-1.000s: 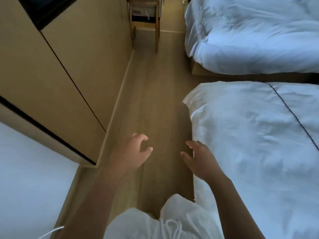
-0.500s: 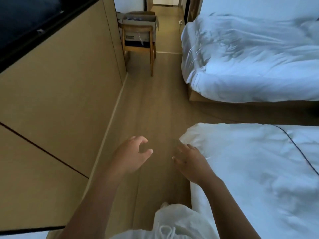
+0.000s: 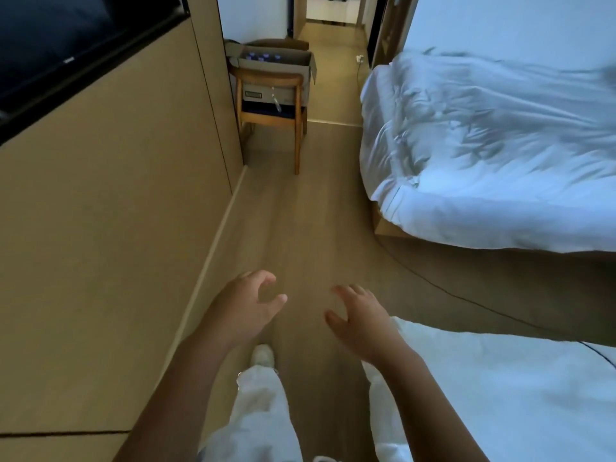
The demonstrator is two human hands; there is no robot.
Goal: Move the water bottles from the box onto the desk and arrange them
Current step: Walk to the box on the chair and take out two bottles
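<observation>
At the upper left of the frame a dark television screen [image 3: 66,45] sits on a tan wall panel [image 3: 100,228] that fills the left side. Lower down, just left of centre, the person's left hand [image 3: 245,308] is held out over the wooden floor [image 3: 300,228], fingers loosely curled and grasping nothing. Below it a white trouser leg [image 3: 263,411] ends in a white shoe [image 3: 263,355]. High up, near the top centre, a wooden chair [image 3: 271,105] stands against the end of the wall panel, and on its seat rests an open cardboard box [image 3: 273,66]; the blue caps of the water bottles [image 3: 263,57] show inside it, well apart from both hands. Right of centre the right hand [image 3: 361,323] hangs relaxed with fingers spread, holding nothing. At the upper right lies a bed [image 3: 500,145] with rumpled white covers, and a second white bed [image 3: 516,395] fills the lower right corner.
</observation>
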